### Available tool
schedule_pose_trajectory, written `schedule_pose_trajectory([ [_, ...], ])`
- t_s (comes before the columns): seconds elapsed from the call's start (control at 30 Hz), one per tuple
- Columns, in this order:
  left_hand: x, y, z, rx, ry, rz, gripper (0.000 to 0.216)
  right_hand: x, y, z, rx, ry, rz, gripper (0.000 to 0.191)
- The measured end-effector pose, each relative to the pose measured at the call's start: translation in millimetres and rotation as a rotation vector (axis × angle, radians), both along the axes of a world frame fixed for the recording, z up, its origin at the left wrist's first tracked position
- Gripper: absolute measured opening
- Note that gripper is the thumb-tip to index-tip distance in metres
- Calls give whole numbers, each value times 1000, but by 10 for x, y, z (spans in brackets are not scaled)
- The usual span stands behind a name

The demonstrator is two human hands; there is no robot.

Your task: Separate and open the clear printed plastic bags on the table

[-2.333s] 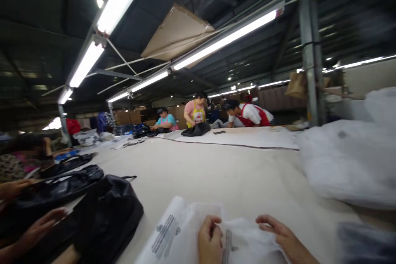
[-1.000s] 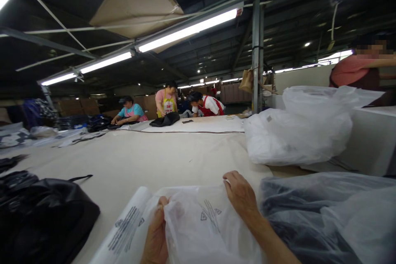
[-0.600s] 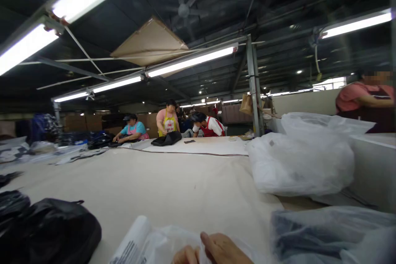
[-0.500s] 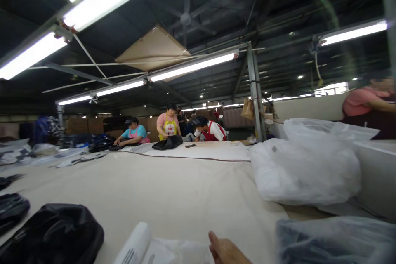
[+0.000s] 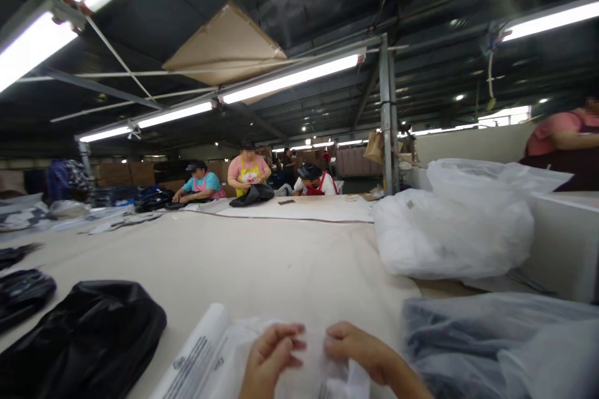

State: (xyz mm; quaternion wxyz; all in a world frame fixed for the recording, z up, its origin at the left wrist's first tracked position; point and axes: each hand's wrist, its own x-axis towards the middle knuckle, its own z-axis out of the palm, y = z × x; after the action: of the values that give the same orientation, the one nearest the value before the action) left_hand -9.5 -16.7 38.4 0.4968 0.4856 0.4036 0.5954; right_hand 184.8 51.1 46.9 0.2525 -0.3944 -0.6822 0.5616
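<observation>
A clear plastic bag (image 5: 304, 380) with printed text lies in front of me at the bottom of the view. My right hand (image 5: 362, 352) pinches its thin film between thumb and fingers. Close by on the left, my left hand (image 5: 272, 355) is half curled over the bag, its fingertips apart and pointing at the right hand. No film shows clearly between the left fingers. Beside the left hand lies a white roll of printed plastic bags (image 5: 196, 349).
Black bundles (image 5: 98, 330) lie at the left. On the right are a plastic-wrapped dark bundle (image 5: 458, 336) and a large filled white plastic bag (image 5: 449, 237). Beyond the pale table (image 5: 262, 262), co-workers (image 5: 248, 168) handle dark items. A metal post (image 5: 387, 118) stands behind.
My left hand has come into view at the bottom. The right hand, earlier alone with its fingers extended, is now closed on the film. The camera has tilted slightly down.
</observation>
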Motion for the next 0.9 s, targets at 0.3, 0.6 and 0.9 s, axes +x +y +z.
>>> schedule_pose_trajectory([
  [0.3,-247,157,-58,-40,225,526,31,207,70,133,-82,181,-44,39],
  [0.6,29,-5,-21,355,784,278,45,196,-73,386,-29,110,172,42],
  [0.9,6,-104,111,393,919,97,69,229,-103,385,-119,28,338,40],
])
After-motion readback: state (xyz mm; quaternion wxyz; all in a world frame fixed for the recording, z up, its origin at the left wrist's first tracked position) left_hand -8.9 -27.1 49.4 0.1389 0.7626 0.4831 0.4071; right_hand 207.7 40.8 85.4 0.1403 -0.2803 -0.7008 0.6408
